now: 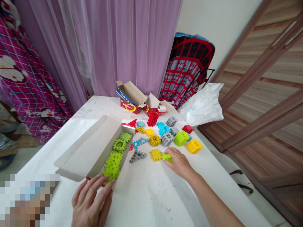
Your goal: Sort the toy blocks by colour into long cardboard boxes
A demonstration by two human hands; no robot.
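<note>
1. At the near side of the white table (146, 205), which I see marked with small reddish specks, the left hand (91, 201) lies over the near end of a long box (94, 154); its fingers are bent loosely, and I cannot tell whether they grip the wall or only rest on it.
2. Inside that box, whose pale lid is folded open to the left, I make out lime-green pieces (112, 165), toothed and lined up along its length.
3. Just right of the box, on the bare tabletop, the right hand (176, 160) pinches a lime-green piece (167, 157) close beside a flat yellow piece (156, 154).
4. Beyond the hands I have a loose spread of blocks: a yellow cube (155, 140), a grey cube (167, 139), a lime cube (181, 138) and, behind them, a red stack (152, 119).
5. Toward the far edge, an open blue box (125, 96) sits over a red box (130, 106), brown cardboard showing inside; a white bag (203, 105) leans to their right, its contents hidden from me.
6. Past the table hang purple curtains (142, 44), with wooden doors (262, 88) on the right.
</note>
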